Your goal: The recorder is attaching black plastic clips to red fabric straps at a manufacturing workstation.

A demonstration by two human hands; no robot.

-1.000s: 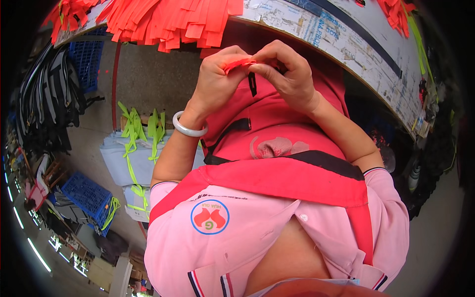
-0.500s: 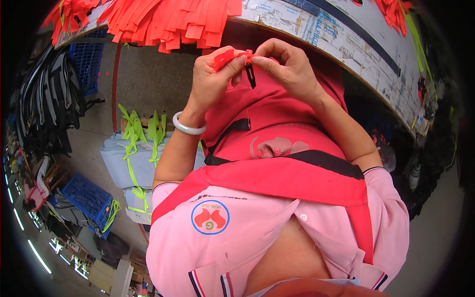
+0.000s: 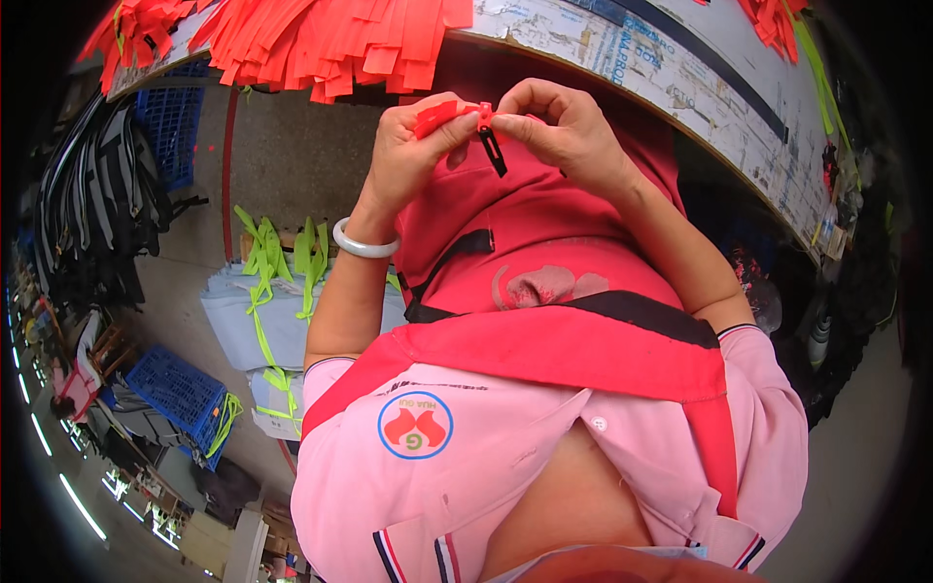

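Above my red apron [image 3: 544,238], my two hands meet around a short bright red-orange fabric strip [image 3: 437,118] with a slim black buckle-like piece [image 3: 493,154] hanging from its end. My left hand [image 3: 406,151] is closed on the strip, which sticks out past the thumb. Thumb and forefinger of my right hand [image 3: 566,134] pinch the strip's end, where it meets the black piece. Just beyond the hands, a thick pile of similar red-orange strips [image 3: 321,44] hangs over the table's near edge.
The table [image 3: 622,58] crosses the top with its worn, paper-covered surface. At the left hang black and grey straps [image 3: 87,194], near blue crates [image 3: 175,389]. Pale folded sheets with yellow-green ties [image 3: 233,321] lie beside my left forearm. More red strips [image 3: 773,29] lie at the far right.
Both hands stay together at nearly the same place, the left slightly further left. The black piece has tilted slightly, and the red end at the fingertips shows more.
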